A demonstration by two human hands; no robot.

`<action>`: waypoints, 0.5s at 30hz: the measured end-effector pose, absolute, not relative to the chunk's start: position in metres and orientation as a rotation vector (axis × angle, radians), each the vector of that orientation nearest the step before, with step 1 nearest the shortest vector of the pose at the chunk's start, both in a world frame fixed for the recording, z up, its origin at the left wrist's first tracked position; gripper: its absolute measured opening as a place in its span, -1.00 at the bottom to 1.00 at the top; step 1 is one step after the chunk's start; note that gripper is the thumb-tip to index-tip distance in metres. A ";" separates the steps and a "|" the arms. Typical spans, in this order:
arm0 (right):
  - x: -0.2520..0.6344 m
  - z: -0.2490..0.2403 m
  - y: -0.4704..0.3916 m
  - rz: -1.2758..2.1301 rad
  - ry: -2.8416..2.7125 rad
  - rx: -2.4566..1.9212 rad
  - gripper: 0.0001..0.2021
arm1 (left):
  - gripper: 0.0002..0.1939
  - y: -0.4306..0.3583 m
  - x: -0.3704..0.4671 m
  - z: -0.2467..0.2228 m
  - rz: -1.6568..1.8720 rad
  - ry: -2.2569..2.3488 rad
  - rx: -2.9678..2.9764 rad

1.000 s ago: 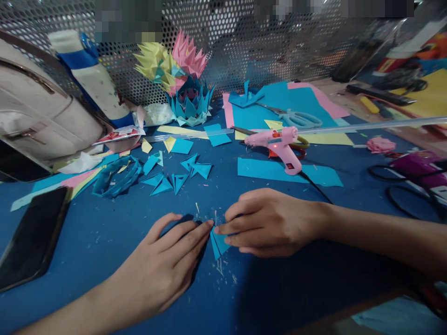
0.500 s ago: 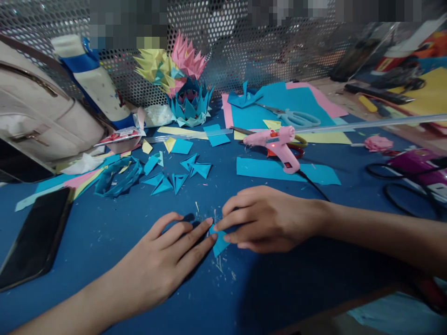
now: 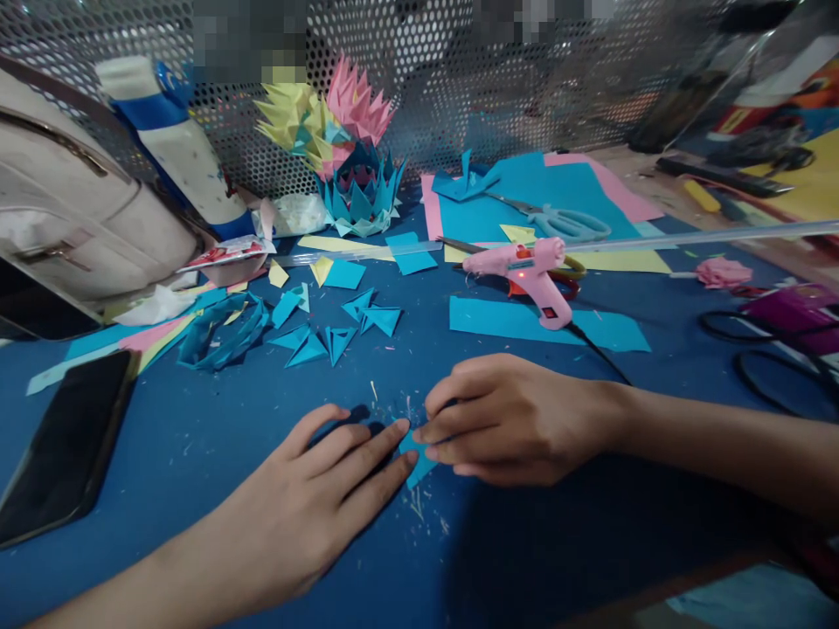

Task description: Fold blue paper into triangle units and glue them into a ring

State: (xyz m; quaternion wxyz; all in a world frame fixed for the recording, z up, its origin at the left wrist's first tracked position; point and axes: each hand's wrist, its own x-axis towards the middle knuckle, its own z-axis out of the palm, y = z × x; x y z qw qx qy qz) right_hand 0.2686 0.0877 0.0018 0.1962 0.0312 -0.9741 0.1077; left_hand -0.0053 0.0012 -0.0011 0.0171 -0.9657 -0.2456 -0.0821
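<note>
A small piece of blue paper (image 3: 419,468) lies on the blue tabletop (image 3: 216,489) between my two hands. My left hand (image 3: 328,489) rests with its fingers stretched out and apart, its index finger and thumb tips pressing on the paper's left side. My right hand (image 3: 511,419) has its fingers bent and bunched, the tips pinching down on the paper's right side. Part of the paper is covered by the fingers. Beyond the hands sit several folded blue paper triangles (image 3: 337,343) and a blue paper ring (image 3: 226,336).
A pink glue gun (image 3: 534,266) lies behind my right hand, by a blue paper strip (image 3: 577,328). Scissors (image 3: 570,223) rest on stacked paper. Folded paper flowers (image 3: 360,188) stand at the mesh wall. A phone (image 3: 72,437), bottle (image 3: 190,166) and bag (image 3: 85,201) are left.
The view has shifted slightly, so most things appear a little further right. Both hands stay at the blue paper piece, with the right fingertips slightly moved over it.
</note>
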 end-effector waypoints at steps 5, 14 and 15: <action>0.268 0.001 0.089 0.352 -2.738 0.079 -0.81 | -0.55 0.007 -0.005 0.004 -0.323 -0.838 -3.124; 0.267 0.004 0.086 0.339 -2.750 0.054 -0.83 | -0.55 0.002 -0.005 0.005 -0.323 -0.883 -3.029; 0.267 0.004 0.086 0.343 -2.752 0.050 -0.84 | -0.56 0.001 -0.005 0.005 -0.317 -0.888 -3.012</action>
